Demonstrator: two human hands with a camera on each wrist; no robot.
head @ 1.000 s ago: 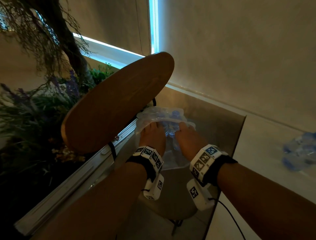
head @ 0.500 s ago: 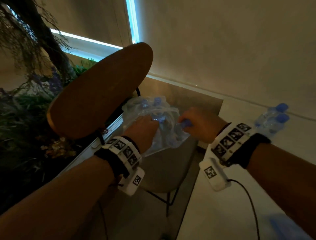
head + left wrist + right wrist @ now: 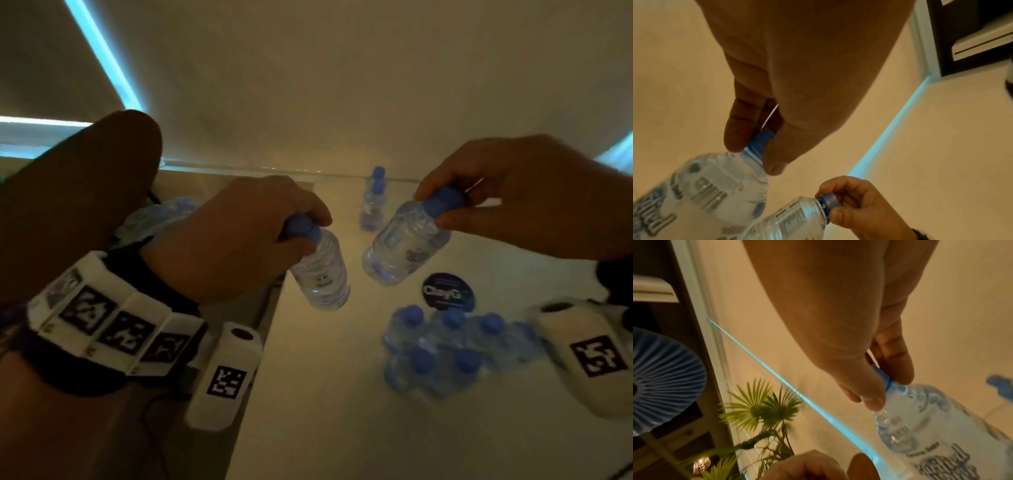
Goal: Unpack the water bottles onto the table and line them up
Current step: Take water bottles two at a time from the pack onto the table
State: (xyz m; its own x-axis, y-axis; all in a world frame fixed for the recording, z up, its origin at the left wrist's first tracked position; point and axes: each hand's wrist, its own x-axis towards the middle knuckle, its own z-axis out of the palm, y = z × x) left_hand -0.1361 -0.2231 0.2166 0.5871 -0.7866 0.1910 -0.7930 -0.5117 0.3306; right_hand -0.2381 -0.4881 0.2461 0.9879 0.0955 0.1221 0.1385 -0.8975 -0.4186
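Carrying one small full bottle per hand over the white surface, left hand and right hand fingers pinched around the blue caps. Thin plastic probably feels slick and squashy, so the stiff cap or neck looks like the safest hold.

Round dark sticker on table, blurred text, bottle labels unreadable

Right hand fingers pinch bottle by blue cap.

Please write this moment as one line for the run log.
left hand: holds bottle by cap | right hand: holds second bottle by cap | both above table | placed: not yet
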